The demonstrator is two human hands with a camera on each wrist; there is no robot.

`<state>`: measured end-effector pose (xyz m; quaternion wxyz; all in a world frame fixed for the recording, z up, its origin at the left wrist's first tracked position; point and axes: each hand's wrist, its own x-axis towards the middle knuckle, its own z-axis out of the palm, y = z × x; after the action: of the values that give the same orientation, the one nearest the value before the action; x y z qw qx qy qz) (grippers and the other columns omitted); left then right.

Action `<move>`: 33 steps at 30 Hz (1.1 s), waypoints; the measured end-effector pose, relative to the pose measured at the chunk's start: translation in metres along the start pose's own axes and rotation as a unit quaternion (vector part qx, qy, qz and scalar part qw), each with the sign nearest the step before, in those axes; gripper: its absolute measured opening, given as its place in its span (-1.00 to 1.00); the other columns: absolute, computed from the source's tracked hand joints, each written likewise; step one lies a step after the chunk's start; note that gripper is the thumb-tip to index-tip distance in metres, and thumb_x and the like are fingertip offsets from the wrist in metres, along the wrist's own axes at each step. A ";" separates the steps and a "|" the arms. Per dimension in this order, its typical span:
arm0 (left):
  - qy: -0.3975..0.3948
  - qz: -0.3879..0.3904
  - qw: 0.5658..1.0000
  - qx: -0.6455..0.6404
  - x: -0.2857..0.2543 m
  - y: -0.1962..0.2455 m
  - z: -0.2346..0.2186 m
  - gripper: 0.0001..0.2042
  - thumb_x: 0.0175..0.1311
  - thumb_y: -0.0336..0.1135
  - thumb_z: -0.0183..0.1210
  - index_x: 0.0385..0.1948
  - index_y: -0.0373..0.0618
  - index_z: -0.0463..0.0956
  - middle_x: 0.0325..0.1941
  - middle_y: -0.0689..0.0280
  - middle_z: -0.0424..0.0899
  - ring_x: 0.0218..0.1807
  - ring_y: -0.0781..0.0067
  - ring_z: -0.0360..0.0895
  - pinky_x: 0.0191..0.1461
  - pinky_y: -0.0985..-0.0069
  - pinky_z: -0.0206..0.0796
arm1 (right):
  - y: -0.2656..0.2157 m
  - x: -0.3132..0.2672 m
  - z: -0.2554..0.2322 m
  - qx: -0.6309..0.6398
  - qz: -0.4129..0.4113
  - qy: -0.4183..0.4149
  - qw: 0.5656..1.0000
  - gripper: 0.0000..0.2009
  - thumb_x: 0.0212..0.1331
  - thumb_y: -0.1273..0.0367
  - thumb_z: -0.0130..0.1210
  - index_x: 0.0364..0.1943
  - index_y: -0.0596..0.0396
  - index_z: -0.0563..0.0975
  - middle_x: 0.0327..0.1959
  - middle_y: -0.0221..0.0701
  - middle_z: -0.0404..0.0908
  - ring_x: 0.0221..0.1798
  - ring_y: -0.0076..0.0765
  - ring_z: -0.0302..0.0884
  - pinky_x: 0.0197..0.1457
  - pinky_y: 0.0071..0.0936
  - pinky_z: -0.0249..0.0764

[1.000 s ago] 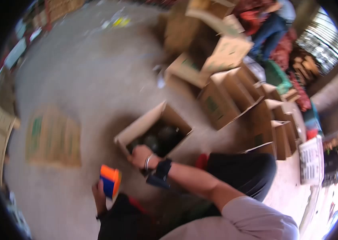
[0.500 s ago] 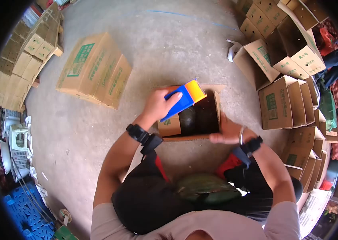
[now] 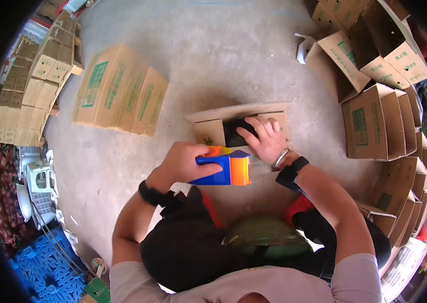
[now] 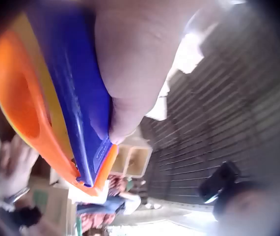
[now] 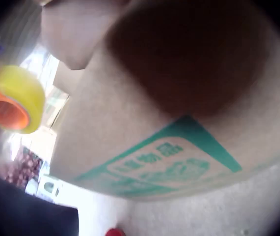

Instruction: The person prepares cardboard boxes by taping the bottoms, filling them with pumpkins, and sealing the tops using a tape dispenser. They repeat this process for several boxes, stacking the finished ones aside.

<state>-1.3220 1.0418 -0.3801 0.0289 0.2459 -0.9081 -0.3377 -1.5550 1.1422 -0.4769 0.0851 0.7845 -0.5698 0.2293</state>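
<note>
My left hand (image 3: 180,164) grips a blue and orange tape dispenser (image 3: 216,170), thumb along its blue side. The dispenser stands over the near side of a cardboard box (image 3: 208,132), and its yellow tape roll (image 5: 24,96) shows in the right wrist view. At the box top, my right hand (image 3: 269,139) rests on the right flap, its fingers spread and slightly bent over the dark gap between the flaps. The left short flap is folded in; the far long flap (image 3: 244,108) stands raised. Green print (image 5: 179,162) marks the box side.
Closed cartons (image 3: 122,91) stand on the floor at the left, with stacked boxes (image 3: 36,81) behind them. Open cartons (image 3: 370,123) line the right side. A blue plastic pallet (image 3: 46,267) lies at lower left. Between my legs sits a rounded green thing (image 3: 266,237).
The head view has swung round and steadied. My left hand has brought the dispenser lower, toward me. The right hand has moved from the box's near right corner onto its top, where flaps are now folded in.
</note>
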 end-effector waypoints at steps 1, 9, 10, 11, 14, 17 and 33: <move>0.021 0.006 1.000 0.011 0.005 -0.001 0.000 -0.63 -0.12 0.00 0.27 -0.57 -0.18 0.53 -0.63 0.11 0.53 -0.53 0.10 0.51 -0.45 0.41 0.34 | 0.005 0.023 -0.010 -0.038 0.041 0.037 0.998 -0.66 0.00 0.30 -0.06 -0.06 -0.15 0.47 0.06 -0.30 0.32 0.13 -0.18 0.22 0.09 -0.14 0.11; -0.023 -0.120 0.974 -0.192 0.012 -0.017 -0.019 -0.69 0.03 -0.14 0.19 -0.45 -0.28 0.55 -0.57 0.28 0.57 -0.45 0.56 0.46 -0.35 0.54 0.30 | -0.013 -0.005 -0.009 -0.095 0.234 -0.212 0.944 -0.49 0.21 -0.02 -0.30 0.28 -0.44 0.08 0.38 -0.27 -0.11 0.42 -0.04 -0.26 0.28 0.31 -0.34; -0.015 -0.100 0.972 -0.213 0.011 -0.017 -0.026 -0.68 0.05 -0.13 0.18 -0.47 -0.28 0.54 -0.56 0.34 0.55 -0.45 0.58 0.43 -0.35 0.58 0.27 | -0.014 -0.003 -0.016 -0.090 0.230 -0.234 0.940 -0.49 0.21 -0.02 -0.31 0.28 -0.46 0.06 0.38 -0.29 -0.10 0.41 -0.04 -0.25 0.28 0.30 -0.30; 0.021 -0.110 0.958 -0.263 0.007 -0.019 -0.032 -0.68 0.07 -0.11 0.17 -0.48 -0.26 0.53 -0.58 0.38 0.52 -0.48 0.63 0.40 -0.38 0.60 0.25 | -0.007 0.004 -0.012 -0.101 0.231 -0.228 0.941 -0.50 0.22 -0.02 -0.33 0.28 -0.46 0.06 0.38 -0.31 -0.11 0.42 -0.05 -0.26 0.28 0.29 -0.31; 0.116 -0.070 0.926 -0.352 0.019 0.011 -0.054 -0.67 0.12 -0.10 0.12 -0.54 -0.26 0.50 -0.61 0.40 0.48 -0.51 0.66 0.36 -0.44 0.63 0.22 | -0.002 0.008 -0.002 -0.095 0.243 -0.247 0.933 -0.52 0.25 -0.01 -0.43 0.28 -0.46 0.05 0.38 -0.32 -0.14 0.42 -0.06 -0.31 0.29 0.28 -0.38; 0.015 -0.054 0.991 -0.124 0.053 -0.016 0.005 -0.61 0.10 -0.05 0.14 -0.47 -0.32 0.49 -0.61 0.14 0.51 -0.55 0.45 0.43 -0.43 0.47 0.27 | -0.007 0.003 -0.012 -0.087 0.226 -0.226 0.944 -0.54 0.25 0.11 -0.32 0.26 -0.30 0.13 0.36 -0.24 -0.07 0.40 -0.03 -0.23 0.30 0.22 -0.30; -0.121 0.017 0.991 -0.057 0.079 0.031 -0.009 -0.53 0.04 0.04 0.15 -0.35 -0.30 0.49 -0.45 0.04 0.59 -0.37 0.14 0.57 -0.28 0.37 0.37 | -0.018 -0.034 -0.022 0.629 0.549 0.128 0.536 -0.77 0.23 0.33 -0.08 -0.37 0.19 0.55 -0.54 -0.43 0.58 -0.52 -0.57 0.48 -0.52 -0.59 0.37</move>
<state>-1.4024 1.0198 -0.3627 -0.0613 0.1863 -0.8883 -0.4152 -1.5527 1.1859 -0.4703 -0.5008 0.1318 -0.5811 0.6279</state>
